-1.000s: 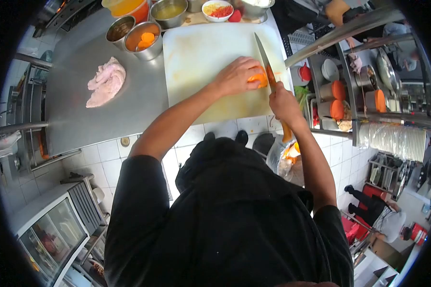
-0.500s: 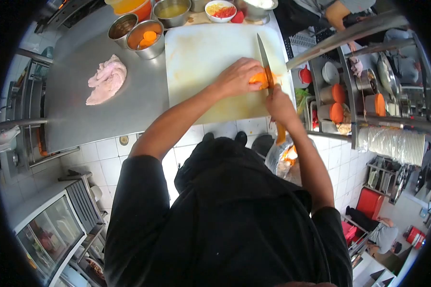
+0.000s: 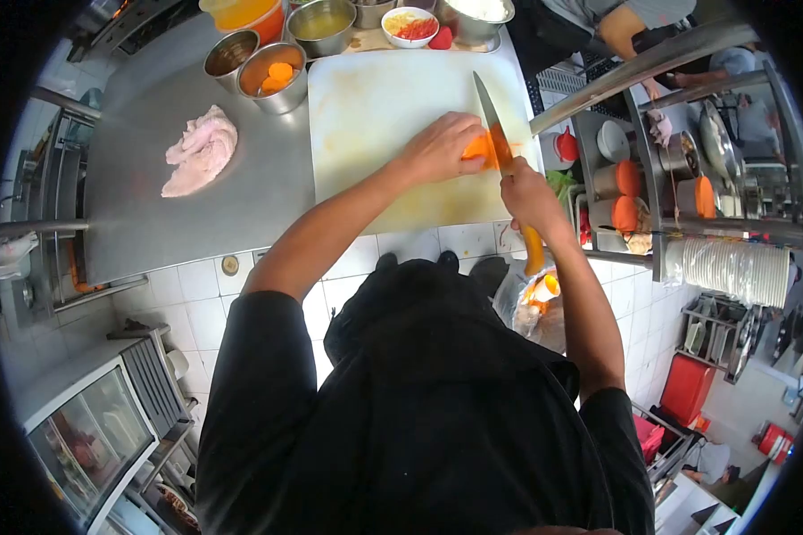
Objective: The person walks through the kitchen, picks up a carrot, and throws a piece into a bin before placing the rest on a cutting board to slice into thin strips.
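Note:
My left hand (image 3: 442, 150) is closed on an orange carrot piece (image 3: 479, 152), pressing it against the white cutting board (image 3: 375, 98). The fingers partly cover the carrot. My right hand (image 3: 528, 192) grips a large kitchen knife (image 3: 492, 120) with a yellow handle. Its blade lies right along the carrot's right side, tip pointing away from me. A few orange bits show just right of the blade. Carrot pieces (image 3: 278, 76) sit in a metal bowl (image 3: 283, 100) at the board's upper left corner.
A pinkish-white cloth (image 3: 201, 152) lies crumpled on the steel table (image 3: 134, 178). Along the back stand metal bowls and a white bowl (image 3: 410, 40) of cut strips. A plastic bag (image 3: 540, 308) with orange scraps is below my right forearm. A metal rail (image 3: 642, 76) borders the right; another person works beyond it.
The knife has turned slightly: its tip has shifted left and its handle end right, showing more of the blade's flat side. My left hand stays on the carrot.

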The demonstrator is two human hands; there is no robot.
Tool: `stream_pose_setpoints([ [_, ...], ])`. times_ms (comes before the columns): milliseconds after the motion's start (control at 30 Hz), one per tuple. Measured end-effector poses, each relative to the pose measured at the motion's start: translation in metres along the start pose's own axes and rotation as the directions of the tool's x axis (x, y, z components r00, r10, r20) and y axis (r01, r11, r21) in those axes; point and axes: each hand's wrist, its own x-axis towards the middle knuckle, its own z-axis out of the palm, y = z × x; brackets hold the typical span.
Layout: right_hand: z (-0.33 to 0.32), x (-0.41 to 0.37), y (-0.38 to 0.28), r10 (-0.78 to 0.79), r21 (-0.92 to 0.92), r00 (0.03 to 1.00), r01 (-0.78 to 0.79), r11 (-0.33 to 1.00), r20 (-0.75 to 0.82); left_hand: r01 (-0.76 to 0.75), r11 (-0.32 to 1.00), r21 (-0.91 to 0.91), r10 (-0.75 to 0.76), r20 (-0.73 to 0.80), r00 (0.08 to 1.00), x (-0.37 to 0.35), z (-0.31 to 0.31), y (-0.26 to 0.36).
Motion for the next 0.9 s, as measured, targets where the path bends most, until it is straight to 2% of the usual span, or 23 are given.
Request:
stream_pose_setpoints([
  [67,-0.005,-0.007,-0.006,0.046,0.038,0.998,-0.048,0.998,0.051,0.009,0.999,-0.031,-0.009,0.014,1.000,-0.008,0.001,0.007],
  [167,0.027,-0.003,-0.001,0.035,0.018,0.998,-0.034,0.999,-0.052,0.016,0.999,-0.035,-0.015,0.018,1.000,-0.003,-0.003,0.007],
  [200,0.061,0.023,0.038,-0.088,-0.145,0.978,0.060,0.988,-0.192,0.007,1.000,-0.024,-0.007,0.010,1.000,-0.003,-0.001,0.007],
  [300,0.040,0.008,0.012,0.022,0.033,0.996,-0.019,0.999,-0.091,0.016,1.000,0.012,-0.017,0.017,1.000,-0.004,-0.003,0.006],
  [433,0.034,0.003,0.015,0.003,0.065,0.998,0.002,0.998,-0.069,-0.031,0.999,-0.019,0.031,0.010,0.999,-0.003,-0.002,0.003],
  [533,0.038,0.011,0.039,-0.158,-0.110,0.971,0.140,0.984,-0.178,-0.122,0.982,0.143,0.130,-0.045,0.991,0.002,-0.016,0.010],
  [633,0.017,0.003,0.018,-0.077,-0.174,0.990,0.056,0.983,-0.115,-0.040,0.998,0.056,0.041,-0.018,0.999,0.002,-0.024,0.008],
  [667,0.001,-0.010,-0.007,0.007,-0.073,0.999,-0.010,0.997,-0.041,-0.030,0.999,0.026,0.030,-0.014,0.999,0.001,-0.021,0.005],
  [867,-0.008,-0.015,-0.033,0.072,-0.053,0.996,-0.070,0.996,0.043,-0.014,0.998,-0.058,0.010,-0.065,0.998,-0.007,-0.002,-0.002],
  [900,0.003,-0.010,-0.025,0.013,-0.123,0.999,-0.017,0.992,-0.034,-0.010,0.998,-0.062,0.006,-0.076,0.997,-0.008,-0.001,-0.003],
])
